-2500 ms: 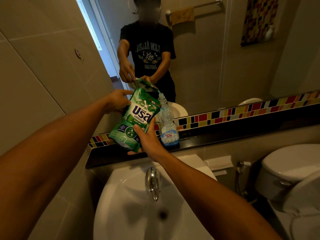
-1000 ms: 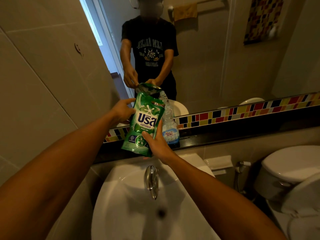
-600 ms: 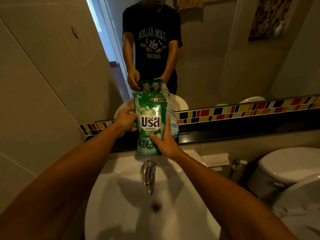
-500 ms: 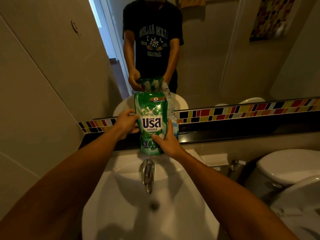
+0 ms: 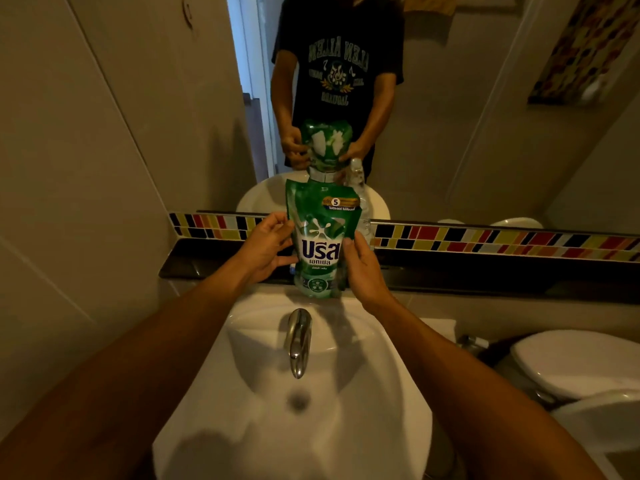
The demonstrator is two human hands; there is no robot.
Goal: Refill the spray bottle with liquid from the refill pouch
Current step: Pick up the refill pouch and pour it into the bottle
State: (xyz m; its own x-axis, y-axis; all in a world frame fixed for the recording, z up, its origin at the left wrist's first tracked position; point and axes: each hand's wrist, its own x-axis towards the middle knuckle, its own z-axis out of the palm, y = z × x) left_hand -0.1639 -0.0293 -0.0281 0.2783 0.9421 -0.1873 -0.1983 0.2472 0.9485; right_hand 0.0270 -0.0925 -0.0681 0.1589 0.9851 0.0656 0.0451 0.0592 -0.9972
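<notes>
A: What could go wrong from here?

B: The pouch stands upright at the back of the sink, against the dark ledge, with the left hand grasping its left edge and the right hand grasping its right side; I'd guess it is soft and bottom-heavy, so a loose grip could let it slump; if its top is open, which I cannot tell, liquid could spill into the sink.

A: And the bottle?

B: The clear bottle sits on the ledge just behind the pouch, mostly hidden; a nudge from the pouch or the right hand could tip it; its neck looks narrow, so a hasty pour would likely miss.

A: Count things for me.

B: One pouch; one bottle; two hands, both on the pouch; one sink; one tap; one toilet off to the right; the mirror doubles the pouch and bottle, but those are only reflections.
</notes>
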